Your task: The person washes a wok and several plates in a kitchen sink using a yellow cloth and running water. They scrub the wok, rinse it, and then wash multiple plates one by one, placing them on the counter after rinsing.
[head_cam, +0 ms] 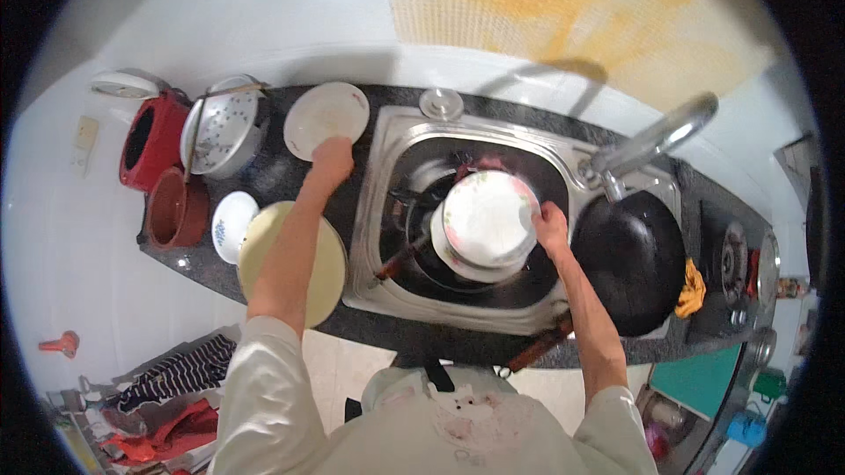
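Observation:
My left hand [334, 161] grips the near edge of a white plate [323, 115] with small red marks on its rim, at the countertop left of the sink. Whether that plate rests on the counter or is lifted is hard to tell. At the sink, my right hand [552, 227] holds the right rim of a floral-edged white plate [492, 217]. Under it shows another pale dish [442, 250], slightly offset. Both are over the stainless steel sink [370, 211], where a dark pan with a brown handle [399, 262] lies partly hidden beneath them.
A black wok [627, 270] sits right of the basin, below the chrome faucet [650, 138]. Leftward stand a cream round basin [330, 264], a blue-patterned white bowl [234, 227], a brown pot [177, 211] and a metal strainer [228, 125]. A glass lid [441, 104] is behind the sink.

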`<state>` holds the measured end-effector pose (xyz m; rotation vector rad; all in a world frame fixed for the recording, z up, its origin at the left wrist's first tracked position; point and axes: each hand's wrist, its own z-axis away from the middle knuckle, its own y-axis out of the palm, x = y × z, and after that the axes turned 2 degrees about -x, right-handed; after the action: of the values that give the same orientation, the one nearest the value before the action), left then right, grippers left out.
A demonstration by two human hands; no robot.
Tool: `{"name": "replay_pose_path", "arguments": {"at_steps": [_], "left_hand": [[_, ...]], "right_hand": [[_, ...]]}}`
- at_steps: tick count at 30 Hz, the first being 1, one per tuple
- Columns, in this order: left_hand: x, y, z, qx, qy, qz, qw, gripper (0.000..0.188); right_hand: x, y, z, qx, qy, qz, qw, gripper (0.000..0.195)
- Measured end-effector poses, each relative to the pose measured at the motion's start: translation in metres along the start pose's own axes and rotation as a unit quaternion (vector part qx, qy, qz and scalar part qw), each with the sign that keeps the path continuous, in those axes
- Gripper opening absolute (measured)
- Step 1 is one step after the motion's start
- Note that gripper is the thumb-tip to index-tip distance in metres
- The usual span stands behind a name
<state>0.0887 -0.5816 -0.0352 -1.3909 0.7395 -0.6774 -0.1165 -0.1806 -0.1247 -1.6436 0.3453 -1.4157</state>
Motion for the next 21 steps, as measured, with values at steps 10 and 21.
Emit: {"name": "replay_pose_path", "arguments": {"at_steps": [10,21], "left_hand": [[-0.147,0.046,0.067,0.082,-0.062,0.481,0.871,0.052],[-0.214,0.065,0.136,0.091,-0.293,0.869,0.388,0.057]], "right_hand": [[0.004,0.005,0.028,0.052,0.190,-0.338,0.920,0.007],[0.056,-0.029,0.030,-0.079,-0.116,0.027,0.990,0.031]]}}
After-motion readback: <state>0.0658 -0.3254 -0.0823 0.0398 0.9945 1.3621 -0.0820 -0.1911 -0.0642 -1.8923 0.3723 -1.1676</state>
